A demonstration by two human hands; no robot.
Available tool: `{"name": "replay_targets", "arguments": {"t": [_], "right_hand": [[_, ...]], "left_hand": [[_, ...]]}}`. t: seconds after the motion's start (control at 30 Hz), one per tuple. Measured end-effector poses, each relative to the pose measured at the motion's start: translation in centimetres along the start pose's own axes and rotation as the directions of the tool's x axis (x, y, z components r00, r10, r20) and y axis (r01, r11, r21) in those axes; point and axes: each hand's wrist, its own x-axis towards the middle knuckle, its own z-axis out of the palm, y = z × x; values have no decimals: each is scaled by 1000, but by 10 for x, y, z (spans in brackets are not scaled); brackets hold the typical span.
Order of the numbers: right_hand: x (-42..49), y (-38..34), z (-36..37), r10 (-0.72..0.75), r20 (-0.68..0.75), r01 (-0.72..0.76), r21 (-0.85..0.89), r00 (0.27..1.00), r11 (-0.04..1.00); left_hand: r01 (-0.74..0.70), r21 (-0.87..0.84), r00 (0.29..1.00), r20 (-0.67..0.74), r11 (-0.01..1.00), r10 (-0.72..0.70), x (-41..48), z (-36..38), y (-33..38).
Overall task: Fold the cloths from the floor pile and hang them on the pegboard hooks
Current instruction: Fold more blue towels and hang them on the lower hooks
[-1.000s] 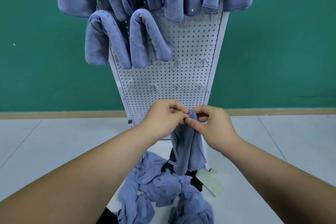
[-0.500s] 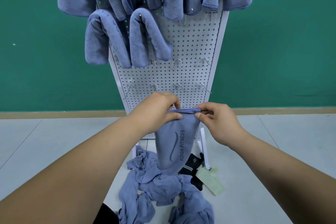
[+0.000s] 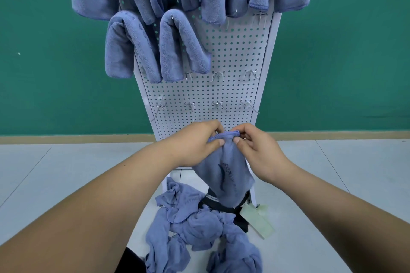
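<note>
Blue cloth (image 3: 226, 168) hangs pinched at its top hem by my left hand (image 3: 195, 144) and right hand (image 3: 257, 150), close together above the floor pile (image 3: 199, 224) before the pegboard (image 3: 233, 55) (mid-fold, I judge), next needing a neat halving, then a free hook (image 3: 218, 75).

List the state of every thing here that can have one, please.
left grip, pinches the top edge of the held cloth
right grip, pinches the same edge, close beside the left grip
held cloth, hangs from both grips, not yet on a hook
floor pile, crumpled, unfolded
hung cloths, folded, draped over upper hooks
lower hooks, bare
pegboard, upright
</note>
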Motion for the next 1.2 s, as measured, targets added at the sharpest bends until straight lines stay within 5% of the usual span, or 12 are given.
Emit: {"name": "replay_targets", "arguments": {"t": [0.2, 0.37, 0.7, 0.97, 1.2], "right_hand": [[-6, 10, -4, 61, 215, -71, 39, 975, 997], [-3, 18, -2, 51, 203, -56, 22, 978, 998], [-4, 32, -20, 189, 212, -167, -118, 959, 979], [-6, 36, -9, 151, 262, -116, -144, 953, 983], [0, 24, 16, 102, 187, -99, -27, 977, 995]], "left_hand": [[46, 5, 992, -118, 999, -45, -3, -6, 8], [129, 101, 982, -155, 986, -113, -5, -12, 10], [120, -450, 865, -389, 885, -315, -2, -30, 1], [-1, -311, 936, -335, 950, -109, -10, -30, 0], [-106, -431, 949, -312, 896, -37, -8, -26, 9]]}}
